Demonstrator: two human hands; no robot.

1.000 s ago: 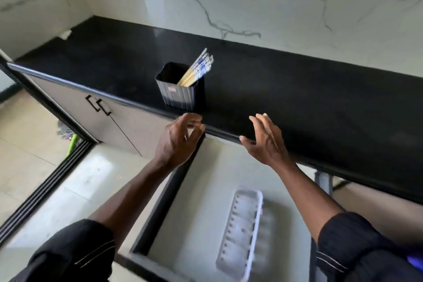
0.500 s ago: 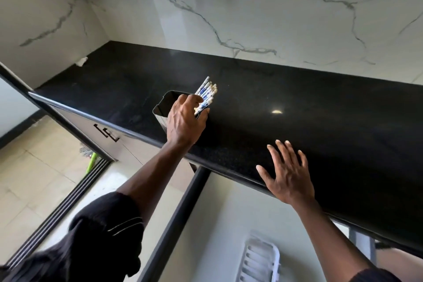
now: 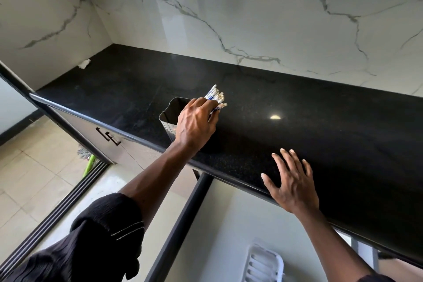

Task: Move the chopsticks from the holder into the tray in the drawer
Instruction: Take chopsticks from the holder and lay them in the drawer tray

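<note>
The black countertop [image 3: 297,107] runs from the left wall corner to the right edge of view, backed by a marble-patterned wall [image 3: 251,11]. Below its front edge, the drawer [image 3: 229,224] stands open; the white tray [image 3: 263,263] lies on the drawer floor near the bottom edge of view, partly cut off. The dark holder [image 3: 170,113] stands upright near the countertop's front edge. The right hand [image 3: 291,182] rests flat on the front edge, fingers spread wide, holding nothing. The left hand [image 3: 195,122] is wrapped around the chopsticks [image 3: 216,96], whose patterned ends protrude above the holder's far rim.
</note>
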